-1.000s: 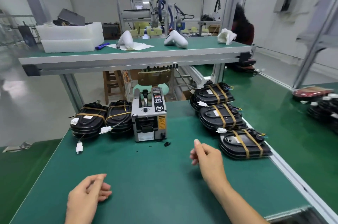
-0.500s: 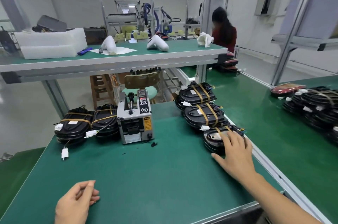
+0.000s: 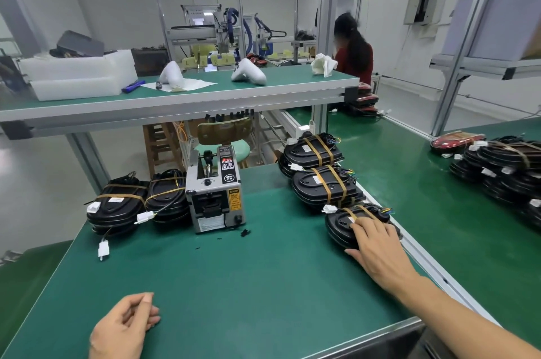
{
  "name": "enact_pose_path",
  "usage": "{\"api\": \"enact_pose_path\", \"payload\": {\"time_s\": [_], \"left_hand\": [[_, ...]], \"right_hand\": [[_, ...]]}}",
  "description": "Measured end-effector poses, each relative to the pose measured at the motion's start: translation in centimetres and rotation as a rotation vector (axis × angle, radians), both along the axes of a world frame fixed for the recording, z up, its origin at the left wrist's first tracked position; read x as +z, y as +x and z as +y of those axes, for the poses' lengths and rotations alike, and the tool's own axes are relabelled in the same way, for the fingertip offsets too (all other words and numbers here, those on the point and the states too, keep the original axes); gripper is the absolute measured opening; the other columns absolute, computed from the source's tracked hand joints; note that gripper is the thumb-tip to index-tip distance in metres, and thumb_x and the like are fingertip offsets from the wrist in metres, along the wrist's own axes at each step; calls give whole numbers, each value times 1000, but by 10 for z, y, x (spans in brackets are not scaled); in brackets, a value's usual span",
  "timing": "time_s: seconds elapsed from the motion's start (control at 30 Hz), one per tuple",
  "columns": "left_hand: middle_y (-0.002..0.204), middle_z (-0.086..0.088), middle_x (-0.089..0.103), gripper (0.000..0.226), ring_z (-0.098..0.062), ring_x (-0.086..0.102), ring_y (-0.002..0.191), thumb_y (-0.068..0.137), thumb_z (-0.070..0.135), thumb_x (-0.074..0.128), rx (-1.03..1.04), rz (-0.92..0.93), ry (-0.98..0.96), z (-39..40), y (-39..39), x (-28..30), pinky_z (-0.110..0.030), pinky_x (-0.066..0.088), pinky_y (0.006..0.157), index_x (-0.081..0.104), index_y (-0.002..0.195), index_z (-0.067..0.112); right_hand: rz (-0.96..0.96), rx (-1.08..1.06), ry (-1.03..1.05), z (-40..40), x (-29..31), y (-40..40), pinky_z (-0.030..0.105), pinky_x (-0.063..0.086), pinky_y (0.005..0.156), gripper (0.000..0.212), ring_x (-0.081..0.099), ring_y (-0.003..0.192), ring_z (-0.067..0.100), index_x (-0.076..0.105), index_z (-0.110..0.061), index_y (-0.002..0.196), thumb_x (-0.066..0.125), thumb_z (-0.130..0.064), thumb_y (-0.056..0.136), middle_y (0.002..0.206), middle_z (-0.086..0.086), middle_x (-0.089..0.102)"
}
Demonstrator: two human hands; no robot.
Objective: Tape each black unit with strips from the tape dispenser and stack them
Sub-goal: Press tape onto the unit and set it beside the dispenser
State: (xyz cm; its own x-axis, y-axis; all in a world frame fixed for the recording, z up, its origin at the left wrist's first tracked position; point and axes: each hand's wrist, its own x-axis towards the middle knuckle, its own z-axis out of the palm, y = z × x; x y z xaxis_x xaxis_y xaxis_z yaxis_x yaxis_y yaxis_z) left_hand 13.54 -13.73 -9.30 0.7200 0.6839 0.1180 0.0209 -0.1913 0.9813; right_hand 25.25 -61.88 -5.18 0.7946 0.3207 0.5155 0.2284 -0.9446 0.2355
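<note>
A grey tape dispenser stands at the back middle of the green table. Left of it lie two stacks of black units bound with tan tape, white plugs trailing from them. At the right edge sit three more taped stacks; my right hand rests on top of the nearest black unit, fingers spread over it and thumb at its front side. Loosely curled and holding nothing, my left hand lies on the table at the near left.
Small black scraps lie in front of the dispenser. A raised shelf with white parts and foam trays crosses behind. More black stacks sit on the bench at right. A person works at the back.
My right hand reached rightward from the middle of the table and settled on the nearest right-hand black unit. The camera view turned a little right. My left hand stayed put.
</note>
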Motion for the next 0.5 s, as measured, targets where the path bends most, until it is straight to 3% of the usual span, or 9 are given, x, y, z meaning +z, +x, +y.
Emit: {"api": "enact_pose_path", "payload": {"time_s": [0.17, 0.27, 0.37, 0.4, 0.5], "left_hand": [[66, -5, 76, 24, -10, 73, 54, 95, -2, 75, -33, 7, 35, -7, -4, 1, -13, 60, 63, 78, 80, 17], [79, -3, 81, 30, -14, 80, 76, 95, 4, 77, -159, -2, 94, -24, -11, 10, -24, 61, 80, 82, 88, 32], [103, 14, 82, 15, 4, 71, 107, 97, 38, 72, -378, 12, 197, -52, -17, 38, -2, 46, 91, 81, 108, 42], [111, 16, 81, 29, 6, 64, 118, 96, 50, 62, -433, -8, 194, -58, -16, 47, 1, 40, 95, 80, 117, 40], [128, 17, 75, 56, 3, 47, 139, 102, 68, 38, -522, -40, 90, -61, -8, 68, -11, 27, 114, 67, 140, 38]], "right_hand": [[-110, 146, 105, 10, 12, -30, 47, 55, 82, 66, 67, 101, 35, 69, -3, 115, 94, -42, 68, 117, 12, 64], [-189, 302, 216, 43, 23, -47, 45, 46, 90, 65, 64, 106, 34, 67, -2, 118, 92, -39, 71, 118, 13, 65], [-226, 524, 275, 94, 41, -63, 45, 45, 93, 64, 61, 112, 32, 58, -4, 124, 88, -36, 77, 120, 14, 67], [-210, 586, 289, 110, 46, -67, 45, 47, 94, 66, 62, 113, 31, 56, -5, 126, 88, -36, 78, 121, 14, 67], [-6, 723, 543, 152, 59, -81, 36, 48, 105, 61, 60, 121, 23, 57, -9, 131, 81, -41, 85, 132, 5, 60]]}}
